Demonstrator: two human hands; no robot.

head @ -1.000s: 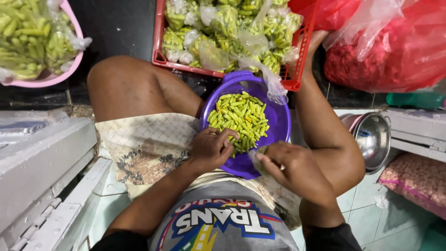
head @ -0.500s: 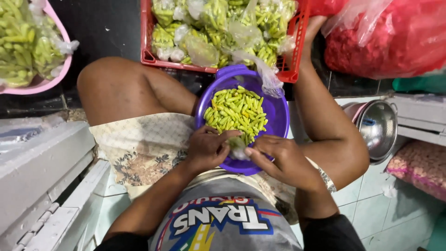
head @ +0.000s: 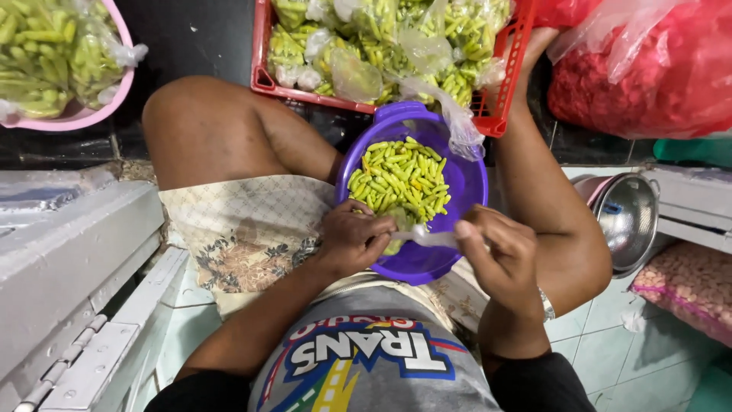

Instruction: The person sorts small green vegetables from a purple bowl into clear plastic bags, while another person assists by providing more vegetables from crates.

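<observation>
A market stall or produce-packing spot is suggested. A red crate (head: 499, 114) of bagged green chillies, a pink basin (head: 84, 114) of more bags and large red sacks (head: 656, 76) are crowded around a tiled floor (head: 602, 343), where a purple basin (head: 465, 198) is held on a seated lap.

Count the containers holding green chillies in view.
3: the purple bowl on the lap, the red crate beyond it, the pink basin top left. Others may lie outside the frame.

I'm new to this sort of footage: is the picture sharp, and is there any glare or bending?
Head view: the green chillies in the purple bowl look sharp; the right hand is slightly smeared; glare glints off the metal bowl; the grey ledge at the left edge splays like wide-angle distortion.
</observation>
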